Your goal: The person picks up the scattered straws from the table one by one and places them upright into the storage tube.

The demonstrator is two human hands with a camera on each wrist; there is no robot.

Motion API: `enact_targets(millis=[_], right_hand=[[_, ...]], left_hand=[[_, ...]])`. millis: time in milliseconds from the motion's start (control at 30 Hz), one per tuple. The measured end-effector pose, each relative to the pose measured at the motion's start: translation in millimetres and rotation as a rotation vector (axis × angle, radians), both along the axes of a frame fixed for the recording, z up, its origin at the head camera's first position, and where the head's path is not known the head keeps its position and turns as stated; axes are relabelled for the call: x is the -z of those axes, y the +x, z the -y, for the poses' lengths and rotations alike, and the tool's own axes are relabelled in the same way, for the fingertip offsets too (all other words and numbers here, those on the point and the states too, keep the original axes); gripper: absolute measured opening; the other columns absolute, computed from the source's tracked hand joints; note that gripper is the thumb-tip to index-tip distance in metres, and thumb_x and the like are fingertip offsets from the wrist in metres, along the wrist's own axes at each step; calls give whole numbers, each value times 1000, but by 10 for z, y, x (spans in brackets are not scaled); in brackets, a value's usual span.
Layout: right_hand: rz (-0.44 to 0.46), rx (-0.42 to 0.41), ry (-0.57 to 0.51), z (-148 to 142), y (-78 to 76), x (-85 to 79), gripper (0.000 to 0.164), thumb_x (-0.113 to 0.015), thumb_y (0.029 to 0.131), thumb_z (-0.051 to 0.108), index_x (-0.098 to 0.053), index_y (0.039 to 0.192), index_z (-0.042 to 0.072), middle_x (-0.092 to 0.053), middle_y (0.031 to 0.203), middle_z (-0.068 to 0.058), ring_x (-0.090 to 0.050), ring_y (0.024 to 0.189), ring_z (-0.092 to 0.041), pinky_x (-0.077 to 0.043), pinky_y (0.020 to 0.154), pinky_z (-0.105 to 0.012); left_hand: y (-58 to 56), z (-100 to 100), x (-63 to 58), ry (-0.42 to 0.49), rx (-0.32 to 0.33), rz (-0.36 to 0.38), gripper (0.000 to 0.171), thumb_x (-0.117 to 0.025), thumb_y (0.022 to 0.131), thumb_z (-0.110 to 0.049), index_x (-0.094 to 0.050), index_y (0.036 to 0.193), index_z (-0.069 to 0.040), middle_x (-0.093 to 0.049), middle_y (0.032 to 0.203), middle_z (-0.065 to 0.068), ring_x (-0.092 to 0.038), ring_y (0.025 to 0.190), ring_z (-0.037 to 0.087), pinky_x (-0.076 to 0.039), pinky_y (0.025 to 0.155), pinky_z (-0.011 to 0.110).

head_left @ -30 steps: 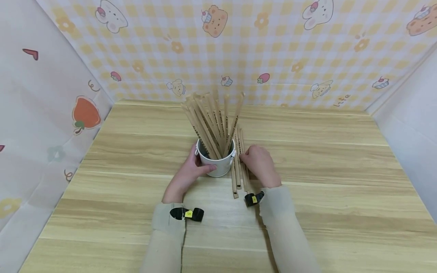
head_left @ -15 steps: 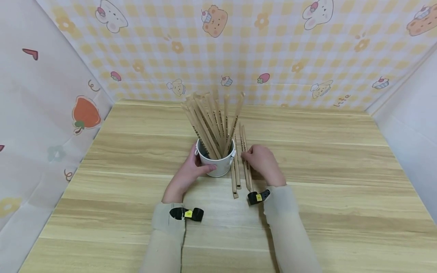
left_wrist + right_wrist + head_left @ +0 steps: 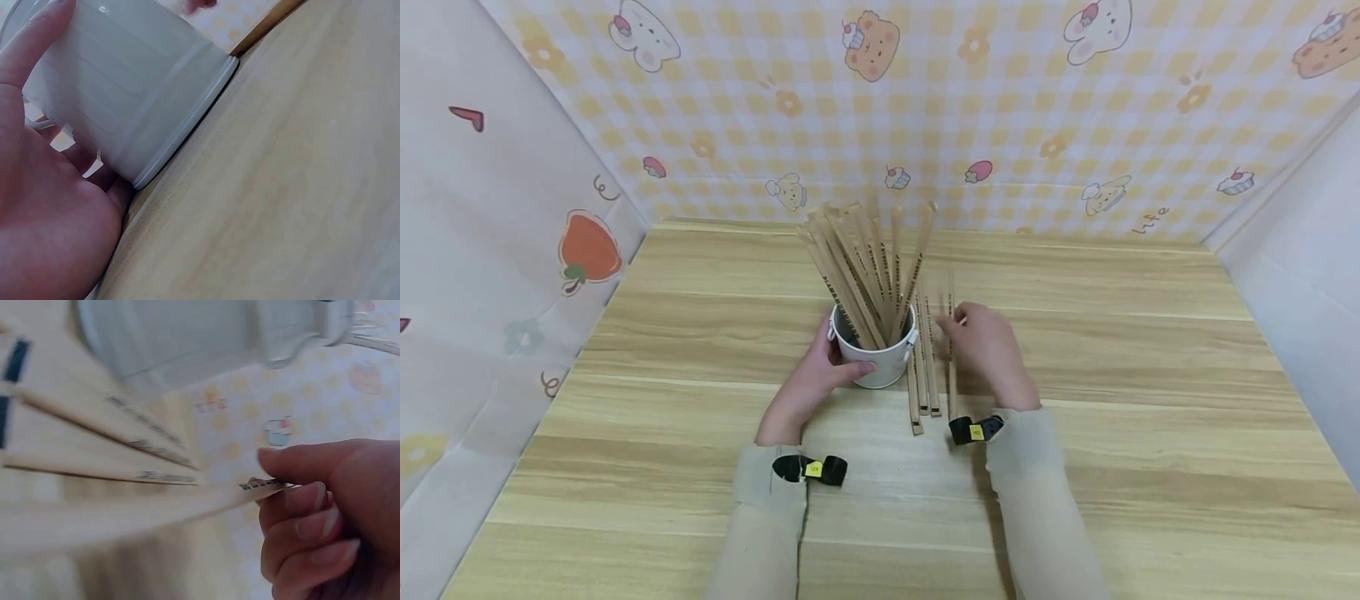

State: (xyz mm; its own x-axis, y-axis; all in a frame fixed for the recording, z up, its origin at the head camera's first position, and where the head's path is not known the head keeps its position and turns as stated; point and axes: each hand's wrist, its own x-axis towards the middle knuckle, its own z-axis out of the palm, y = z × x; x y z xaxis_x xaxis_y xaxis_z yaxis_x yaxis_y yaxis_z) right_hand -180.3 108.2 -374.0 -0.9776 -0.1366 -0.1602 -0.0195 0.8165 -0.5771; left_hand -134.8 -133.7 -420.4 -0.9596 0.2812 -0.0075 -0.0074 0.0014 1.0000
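Note:
A small white metal bucket (image 3: 883,373) stands upright, holding a fanned bunch of thin sticks in printed brown paper sleeves (image 3: 846,287). My left hand (image 3: 808,383) grips it from the left; the left wrist view shows the thumb (image 3: 37,44) across the bucket's front and the other fingers behind. To the bucket's right, my right hand (image 3: 988,350) pinches one paper-wrapped stick (image 3: 125,515) between thumb and curled fingers, near the printed text. Between this stick and the bucket, several more wrapped sticks (image 3: 923,379) lie side by side, roughly lengthwise.
Everything rests on a light wood-grain tabletop (image 3: 1135,367). A yellow checked cloth (image 3: 925,92) with cartoon prints hangs along its back edge, and white sheets (image 3: 475,250) flank the sides. Black wrist cameras (image 3: 827,471) are strapped over both sleeves.
My right hand has shifted right and slightly away from me, and the pinched stick has come apart from the lying ones. My left hand and the bucket have stayed put.

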Motion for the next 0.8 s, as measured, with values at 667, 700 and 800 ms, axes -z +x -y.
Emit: enact_targets(millis=[667,700,800], right_hand=[[-556,45,-384,-85,441,-910,36,-35,95,38,-56,90,9,-47,56,1,-41,43,-13,-34,38,-25],[-589,43,-414,-75,473,-945,33,-36,95,35,-56,90,9,-47,55,1,-41,42,-12,-33,37,-24],[-680,32,-483,-28,543,-1019,26,-40,95,26,-55,88,6,-46,55,2,-41,42,-10,-33,38,-22]], left_hand=[[9,-11,-11,-1,-6,14,98,-75,70,-15,-10,141,-30,-30,138,6,-33,124,22,-29,101,35],[9,-10,-11,-6,-8,13,98,-75,69,-16,-11,141,-31,-30,138,6,-33,124,22,-29,101,34],[13,-7,-30,-14,-9,21,98,-75,69,-16,-10,141,-30,-30,138,6,-33,124,21,-30,101,33]])
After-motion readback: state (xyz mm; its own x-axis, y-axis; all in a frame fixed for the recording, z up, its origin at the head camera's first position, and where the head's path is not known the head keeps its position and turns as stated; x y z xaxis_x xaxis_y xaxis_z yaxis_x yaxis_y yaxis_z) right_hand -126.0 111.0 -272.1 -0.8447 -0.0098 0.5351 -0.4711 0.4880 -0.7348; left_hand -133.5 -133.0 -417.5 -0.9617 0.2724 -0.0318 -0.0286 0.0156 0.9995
